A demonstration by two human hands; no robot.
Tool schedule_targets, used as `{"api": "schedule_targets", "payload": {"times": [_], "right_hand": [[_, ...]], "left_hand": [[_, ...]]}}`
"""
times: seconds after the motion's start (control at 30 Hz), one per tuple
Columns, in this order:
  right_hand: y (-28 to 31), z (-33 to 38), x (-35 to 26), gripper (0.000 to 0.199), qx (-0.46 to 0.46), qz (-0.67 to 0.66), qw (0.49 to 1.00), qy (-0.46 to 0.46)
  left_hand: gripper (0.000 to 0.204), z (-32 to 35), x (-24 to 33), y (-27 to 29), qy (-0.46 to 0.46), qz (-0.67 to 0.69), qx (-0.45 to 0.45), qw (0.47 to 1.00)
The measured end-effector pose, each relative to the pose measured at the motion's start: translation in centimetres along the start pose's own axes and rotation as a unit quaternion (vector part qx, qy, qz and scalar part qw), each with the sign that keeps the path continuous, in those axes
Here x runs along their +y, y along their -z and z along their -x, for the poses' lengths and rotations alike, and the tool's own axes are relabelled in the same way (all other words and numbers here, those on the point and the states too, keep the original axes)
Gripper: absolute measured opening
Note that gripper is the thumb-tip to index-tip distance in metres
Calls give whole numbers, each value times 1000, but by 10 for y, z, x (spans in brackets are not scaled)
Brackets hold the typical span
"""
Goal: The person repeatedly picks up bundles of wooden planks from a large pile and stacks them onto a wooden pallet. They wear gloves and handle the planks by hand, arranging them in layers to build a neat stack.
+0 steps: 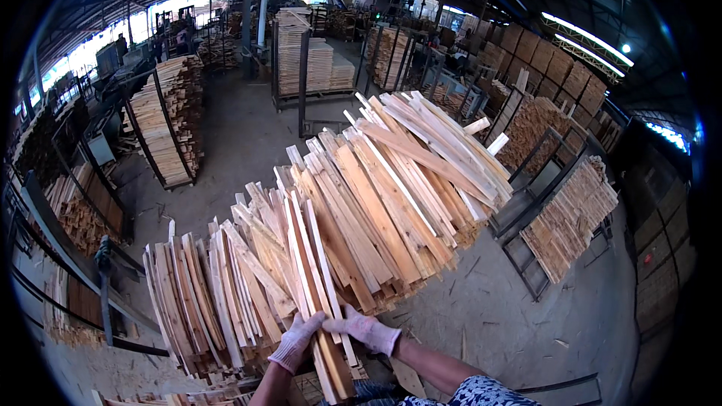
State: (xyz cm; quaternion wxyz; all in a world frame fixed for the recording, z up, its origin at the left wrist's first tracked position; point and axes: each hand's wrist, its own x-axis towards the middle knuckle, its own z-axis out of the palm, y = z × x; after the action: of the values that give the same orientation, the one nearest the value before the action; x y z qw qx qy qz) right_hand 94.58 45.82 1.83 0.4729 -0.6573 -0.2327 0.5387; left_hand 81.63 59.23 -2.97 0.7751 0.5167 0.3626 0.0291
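Observation:
A big fanned pile of pale wooden slats (353,203) spreads in front of me, its near ends toward my body. My left hand (298,340) in a white knit glove grips the near end of a few long thin slats (320,278) lying on top of the pile. My right hand (367,328), also gloved, closes on the same slats from the right side. The two gloved hands touch each other at the slats' ends. My right forearm wears a blue patterned sleeve (481,392).
Metal racks stacked with cut wood stand around: one at the left (167,120), one at the right (569,218), taller stacks at the back (304,60). A concrete floor (241,135) strewn with chips runs between them. Wooden crates (556,68) line the far right wall.

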Motion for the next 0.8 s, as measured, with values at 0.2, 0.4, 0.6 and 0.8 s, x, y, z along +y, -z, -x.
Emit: {"api": "schedule_targets", "payload": {"times": [0.2, 0.4, 0.6, 0.8], "right_hand": [[-6, -48, 38, 90, 80, 59, 994, 41], [-19, -22, 38, 79, 53, -70, 991, 103], [-34, -11, 33, 74, 132, -56, 982, 122], [-6, 1, 79, 49, 157, 238, 940, 187]], "left_hand": [[84, 7, -12, -6, -36, -102, 86, 990], [83, 53, 15, -19, -46, -188, 111, 975], [85, 64, 15, -17, -106, -131, 58, 984], [87, 56, -4, -35, -125, 36, -100, 986]]}}
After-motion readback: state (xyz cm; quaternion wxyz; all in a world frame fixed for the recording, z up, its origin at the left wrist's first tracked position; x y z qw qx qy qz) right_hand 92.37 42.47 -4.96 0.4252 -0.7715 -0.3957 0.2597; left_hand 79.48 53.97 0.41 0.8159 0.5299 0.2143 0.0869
